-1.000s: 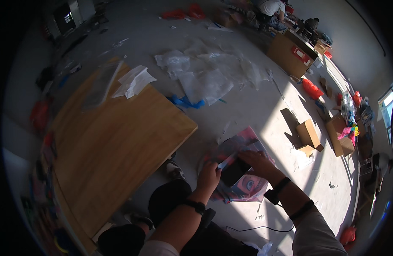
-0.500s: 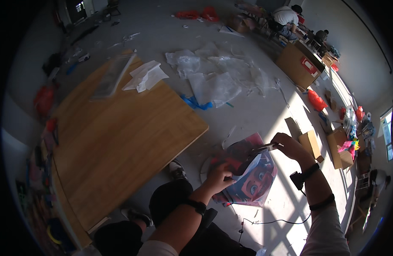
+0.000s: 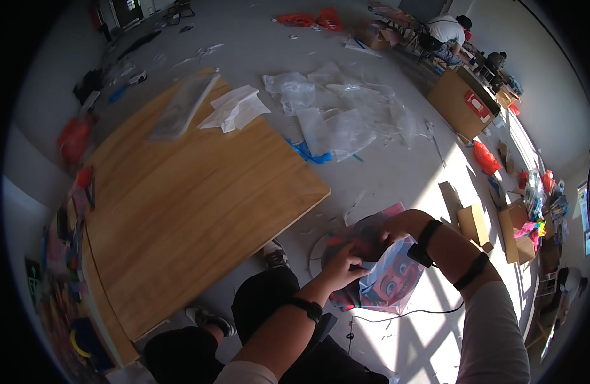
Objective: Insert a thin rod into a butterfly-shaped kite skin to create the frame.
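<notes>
A bag with a colourful printed cartoon face [image 3: 391, 285] stands on the floor to the right of my knees, its mouth upward. My left hand [image 3: 343, 266] pinches the near rim of this bag between thumb and fingers. Over the mouth, my right hand [image 3: 400, 226] bends down into the bag from the right. Its fingers are in dark shadow and hidden, so whatever they hold does not show.
A wooden table [image 3: 199, 211] fills the left, with crumpled white paper [image 3: 234, 109] and a clear plastic package [image 3: 185, 105] on it. Clear plastic sheets [image 3: 336, 121] litter the floor beyond. Cardboard boxes [image 3: 458, 105] stand right. A co-worker [image 3: 446, 32] bends at the far right.
My right hand, which held a thin, flat, light item above the bag's right side, has moved left and down into the bag's mouth. That item is out of sight. My left hand keeps the rim.
</notes>
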A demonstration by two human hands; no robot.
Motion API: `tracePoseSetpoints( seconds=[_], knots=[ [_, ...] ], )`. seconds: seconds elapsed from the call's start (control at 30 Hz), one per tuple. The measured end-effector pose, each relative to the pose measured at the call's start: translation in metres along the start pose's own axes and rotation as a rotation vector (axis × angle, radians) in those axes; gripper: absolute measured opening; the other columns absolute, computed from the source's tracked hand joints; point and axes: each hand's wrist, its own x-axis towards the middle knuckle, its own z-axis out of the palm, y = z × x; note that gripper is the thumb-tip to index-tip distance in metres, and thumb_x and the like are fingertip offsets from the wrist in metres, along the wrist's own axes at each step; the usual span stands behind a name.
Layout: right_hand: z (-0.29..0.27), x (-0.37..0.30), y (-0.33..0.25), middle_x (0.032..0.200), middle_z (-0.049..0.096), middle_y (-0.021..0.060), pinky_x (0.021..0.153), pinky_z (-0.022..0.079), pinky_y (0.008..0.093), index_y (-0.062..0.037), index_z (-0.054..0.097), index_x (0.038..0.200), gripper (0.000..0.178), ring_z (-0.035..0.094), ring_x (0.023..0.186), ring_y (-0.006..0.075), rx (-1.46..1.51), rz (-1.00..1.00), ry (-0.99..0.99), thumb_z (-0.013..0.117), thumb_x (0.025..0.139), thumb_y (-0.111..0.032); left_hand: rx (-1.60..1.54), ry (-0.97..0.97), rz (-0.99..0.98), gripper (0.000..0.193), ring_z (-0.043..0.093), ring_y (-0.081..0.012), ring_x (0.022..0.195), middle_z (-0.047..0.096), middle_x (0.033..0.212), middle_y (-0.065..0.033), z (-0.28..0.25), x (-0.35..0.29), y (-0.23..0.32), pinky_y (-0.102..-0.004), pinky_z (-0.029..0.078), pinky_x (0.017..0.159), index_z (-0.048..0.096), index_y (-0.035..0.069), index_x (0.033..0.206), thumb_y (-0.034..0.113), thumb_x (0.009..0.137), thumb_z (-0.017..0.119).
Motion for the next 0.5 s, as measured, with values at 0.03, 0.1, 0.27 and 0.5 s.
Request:
tracePoseSetpoints(
  seconds=[0.03, 0.1, 0.27, 0.5],
  knots=[
    [0.004, 0.001, 0.001, 0.114, 0.075, 0.0085, 0.096, 0.052, 0.0408, -0.0175, 0.071, 0.126, 0.035, 0.068, 0.110, 0.0253, -0.025, 0.032, -0.032, 0.069, 0.092, -0.019, -0.001, 0.002, 0.000, 0.030, 0.054, -0.0414, 0.132, 0.050, 0.143, -0.0273, -0.001, 0.000, 0.002, -0.0434, 0.044, 0.108, 0.073, 0.000, 0.090, 0.025, 0.081, 0.086],
    [0.007, 0.000, 0.004, 0.115, 0.075, 0.0075, 0.096, 0.052, 0.0414, -0.0177, 0.071, 0.127, 0.035, 0.068, 0.110, 0.0256, -0.005, 0.029, -0.054, 0.069, 0.092, -0.019, -0.017, -0.028, -0.026, 0.031, 0.054, -0.0418, 0.131, 0.050, 0.143, -0.0280, 0.000, 0.001, 0.004, -0.0436, 0.044, 0.108, 0.072, 0.000, 0.093, 0.027, 0.083, 0.085],
    [0.013, -0.001, 0.015, 0.118, 0.075, 0.0059, 0.096, 0.052, 0.0416, -0.0190, 0.071, 0.127, 0.034, 0.068, 0.111, 0.0275, 0.026, 0.097, 0.013, 0.068, 0.093, -0.019, -0.123, -0.098, -0.081, 0.034, 0.055, -0.0390, 0.131, 0.046, 0.148, -0.0277, -0.001, 0.012, 0.010, -0.0421, 0.044, 0.107, 0.071, 0.001, 0.095, 0.031, 0.085, 0.083],
    [0.011, 0.003, -0.003, 0.120, 0.073, 0.0110, 0.097, 0.053, 0.0440, -0.0151, 0.072, 0.126, 0.034, 0.068, 0.113, 0.0328, -0.164, 0.122, -0.034, 0.064, 0.093, -0.016, -0.217, 0.084, -0.004, 0.032, 0.060, -0.0271, 0.118, 0.055, 0.135, -0.0167, 0.014, 0.014, -0.007, -0.0367, 0.047, 0.100, 0.070, -0.001, 0.110, 0.025, 0.093, 0.077]
  ],
)
